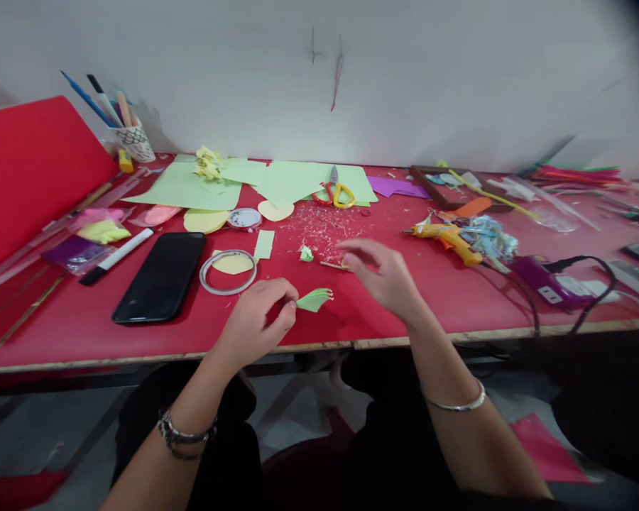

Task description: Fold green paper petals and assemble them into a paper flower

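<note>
My left hand (pixel 260 316) pinches the narrow end of a pale green paper piece (pixel 315 300), fan-shaped, its far edge cut into strips with curled tips. To the right, my right hand (pixel 380 273) hovers over the red table with fingers bent and apart. A short thin wooden stick (pixel 331 265) lies by its fingertips; whether they touch it I cannot tell. Between and beyond the hands sits a small rolled green paper flower (pixel 306 253). A roll of white tape (pixel 228 272) lies left of the left hand, over a pale yellow paper piece.
A black phone (pixel 160 278) and a marker (pixel 116 257) lie on the left. Scissors (pixel 334 193) rest on green paper sheets (pixel 287 186) at the back, near paper scraps. On the right are a yellow glue gun (pixel 447 238), its cord and a purple power strip (pixel 554 282).
</note>
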Tool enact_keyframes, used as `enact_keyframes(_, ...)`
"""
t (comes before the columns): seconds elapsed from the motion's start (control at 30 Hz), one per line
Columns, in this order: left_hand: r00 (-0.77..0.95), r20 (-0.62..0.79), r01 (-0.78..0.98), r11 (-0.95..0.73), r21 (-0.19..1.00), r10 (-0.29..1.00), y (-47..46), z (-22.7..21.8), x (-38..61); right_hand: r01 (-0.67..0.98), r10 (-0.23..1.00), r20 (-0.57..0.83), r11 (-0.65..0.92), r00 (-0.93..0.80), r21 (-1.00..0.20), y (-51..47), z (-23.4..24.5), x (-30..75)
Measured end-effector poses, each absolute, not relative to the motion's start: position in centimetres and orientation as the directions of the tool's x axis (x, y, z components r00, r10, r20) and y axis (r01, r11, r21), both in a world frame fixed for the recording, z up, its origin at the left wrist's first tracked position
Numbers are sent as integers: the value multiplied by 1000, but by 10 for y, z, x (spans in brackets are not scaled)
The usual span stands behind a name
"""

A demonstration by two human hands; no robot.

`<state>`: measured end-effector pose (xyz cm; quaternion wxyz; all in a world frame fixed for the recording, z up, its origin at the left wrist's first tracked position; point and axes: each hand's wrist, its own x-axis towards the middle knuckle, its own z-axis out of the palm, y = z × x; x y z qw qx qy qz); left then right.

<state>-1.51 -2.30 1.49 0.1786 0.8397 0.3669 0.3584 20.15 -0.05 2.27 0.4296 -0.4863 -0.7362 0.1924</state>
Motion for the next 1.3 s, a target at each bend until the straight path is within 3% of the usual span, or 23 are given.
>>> enact_keyframes(0.07,486,465,506,-672,541,740,-22,14,-16,383,883,306,436,-356,-814,-10,28,189)
enact_keyframes(0.17,519,463,554,-695,457,718,-21,13,-15,338,831,284,473,-478,-813,-18,30,179)
enact_keyframes(0.3,533,502,666,-703,248,681,-19,9,-14,337,836,288,470,-467,-816,-19,25,177)
enact_keyframes(0.43,486,576,787,-616,38,657,-19,7,-13,238,868,205,339,-452,-910,-20,22,174)
enact_keyframes(0.63,399,680,826,-564,25,615,-20,9,-14,124,899,99,166,-426,-978,-19,18,170)
enact_keyframes(0.77,302,734,816,-563,131,608,-21,9,-15,143,913,63,131,-403,-981,-18,17,169)
enact_keyframes(0.93,154,632,629,-569,529,759,-23,14,-16,166,936,66,130,-345,-977,-17,16,166)
enact_keyframes(1.03,169,518,464,-531,709,838,-24,16,-15,137,952,79,124,-296,-983,-17,14,164)
enact_keyframes(1.17,240,432,432,-494,755,869,-24,15,-10,136,964,129,164,-234,-977,-17,10,161)
enact_keyframes(1.3,184,409,494,-444,748,894,-24,13,-7,82,963,115,139,-243,-987,-19,10,159)
